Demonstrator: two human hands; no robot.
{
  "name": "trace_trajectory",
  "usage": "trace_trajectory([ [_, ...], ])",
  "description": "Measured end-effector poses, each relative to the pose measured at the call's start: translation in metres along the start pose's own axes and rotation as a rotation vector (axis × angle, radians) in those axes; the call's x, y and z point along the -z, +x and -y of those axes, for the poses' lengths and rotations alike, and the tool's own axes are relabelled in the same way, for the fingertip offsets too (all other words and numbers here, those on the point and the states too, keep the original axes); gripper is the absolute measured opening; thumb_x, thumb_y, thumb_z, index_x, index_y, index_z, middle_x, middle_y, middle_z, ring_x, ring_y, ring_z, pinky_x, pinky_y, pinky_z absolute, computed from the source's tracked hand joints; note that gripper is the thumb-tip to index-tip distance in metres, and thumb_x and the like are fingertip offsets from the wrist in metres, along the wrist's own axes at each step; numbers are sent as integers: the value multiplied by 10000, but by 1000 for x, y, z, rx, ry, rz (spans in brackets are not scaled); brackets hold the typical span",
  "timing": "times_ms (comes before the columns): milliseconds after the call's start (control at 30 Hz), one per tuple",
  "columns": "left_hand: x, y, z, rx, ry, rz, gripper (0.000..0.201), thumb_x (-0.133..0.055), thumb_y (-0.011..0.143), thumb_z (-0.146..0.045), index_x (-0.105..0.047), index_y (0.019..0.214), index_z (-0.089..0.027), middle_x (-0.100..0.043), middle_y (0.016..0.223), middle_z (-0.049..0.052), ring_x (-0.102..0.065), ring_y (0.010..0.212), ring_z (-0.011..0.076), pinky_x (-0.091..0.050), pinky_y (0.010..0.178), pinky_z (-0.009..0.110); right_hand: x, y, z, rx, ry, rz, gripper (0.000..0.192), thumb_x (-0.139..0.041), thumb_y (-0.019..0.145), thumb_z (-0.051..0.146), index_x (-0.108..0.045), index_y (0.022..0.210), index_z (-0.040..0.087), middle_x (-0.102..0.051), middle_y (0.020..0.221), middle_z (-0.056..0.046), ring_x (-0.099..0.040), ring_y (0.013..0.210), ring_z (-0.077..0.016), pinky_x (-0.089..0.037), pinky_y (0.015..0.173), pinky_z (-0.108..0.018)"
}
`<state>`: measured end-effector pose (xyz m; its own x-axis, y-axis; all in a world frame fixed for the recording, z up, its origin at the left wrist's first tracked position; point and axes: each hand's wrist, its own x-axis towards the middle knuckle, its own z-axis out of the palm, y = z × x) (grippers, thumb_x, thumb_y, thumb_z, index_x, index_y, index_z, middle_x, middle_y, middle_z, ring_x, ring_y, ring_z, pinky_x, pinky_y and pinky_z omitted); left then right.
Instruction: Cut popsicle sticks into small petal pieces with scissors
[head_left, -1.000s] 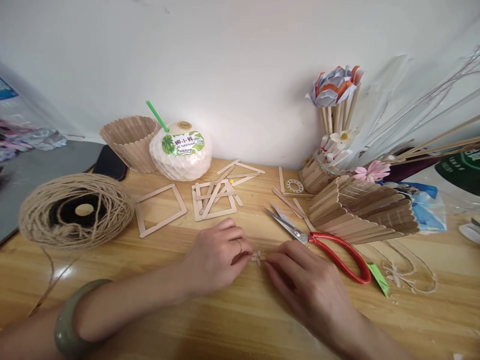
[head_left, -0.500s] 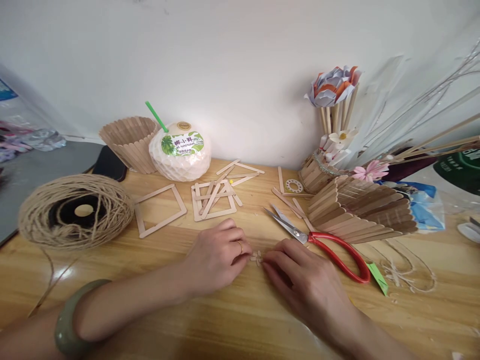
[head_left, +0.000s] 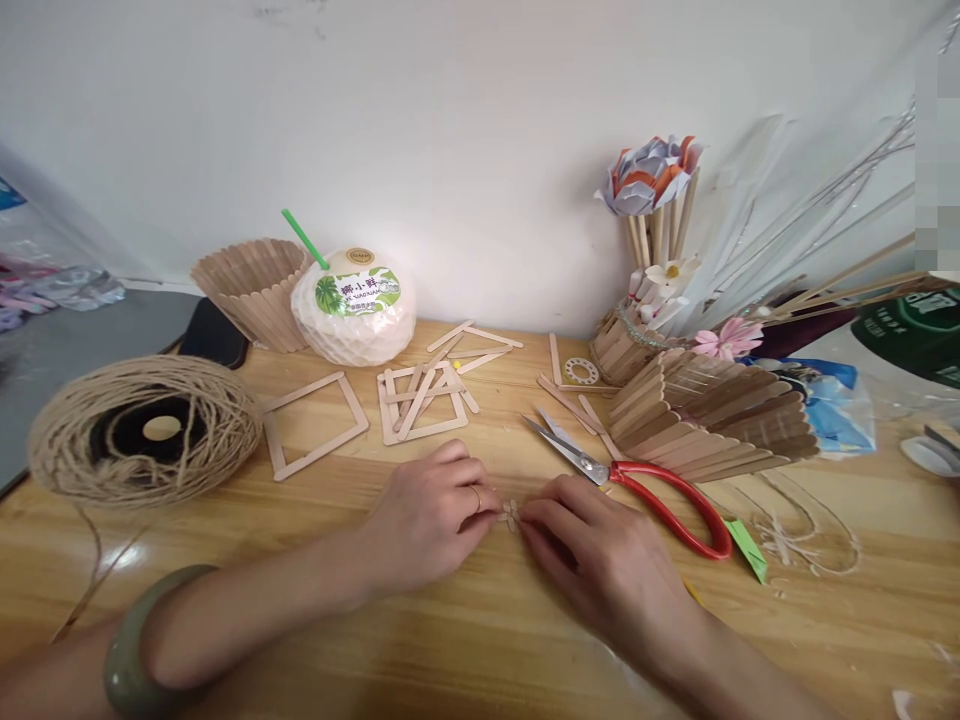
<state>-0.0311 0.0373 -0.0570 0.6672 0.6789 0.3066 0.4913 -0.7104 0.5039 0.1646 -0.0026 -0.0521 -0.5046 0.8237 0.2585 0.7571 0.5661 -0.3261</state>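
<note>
Head view: the left hand [head_left: 431, 520] and the right hand [head_left: 600, 565] rest on the wooden worktop [head_left: 465, 640] near its front edge, fingertips meeting over a cluster of small wooden pieces [head_left: 511, 515], which both pinch from either side. The left wrist wears a green bangle [head_left: 131, 645]. Red-handled scissors [head_left: 637, 485] lie just behind the right hand, blades open. Farther back lie two popsicle-stick square frames [head_left: 311, 425], one piled with loose sticks. A twine ball [head_left: 142, 430] sits by the left edge. A coconut drink [head_left: 352, 305] stands at the back edge, beside a stick-built cup [head_left: 247, 290]. A stick fan [head_left: 705, 420] lies toward the right.
</note>
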Motion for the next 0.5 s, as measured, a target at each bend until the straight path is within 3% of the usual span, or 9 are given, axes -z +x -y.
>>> trace_trajectory([
  [300, 6, 3, 4, 144, -193, -67, 246, -462, 848, -105, -686, 945, -142, -666, 842, 61, -570, 804, 171, -455, 729, 303, 14, 2, -6, -57, 47, -33, 250, -430, 908, 193, -652, 798, 165, -596, 744, -59, -561, 670, -172, -434, 592, -272],
  [500, 7, 4, 8, 391, -505, -116, 251, -543, 823, -194, -656, 1046, -177, -706, 892, 41, -638, 801, 153, -488, 749, 260, 29, 4, -25, -135, 21, -174, 162, -484, 886, 196, -637, 833, 184, -619, 785, -50, -584, 668, -168, -436, 558, -264],
])
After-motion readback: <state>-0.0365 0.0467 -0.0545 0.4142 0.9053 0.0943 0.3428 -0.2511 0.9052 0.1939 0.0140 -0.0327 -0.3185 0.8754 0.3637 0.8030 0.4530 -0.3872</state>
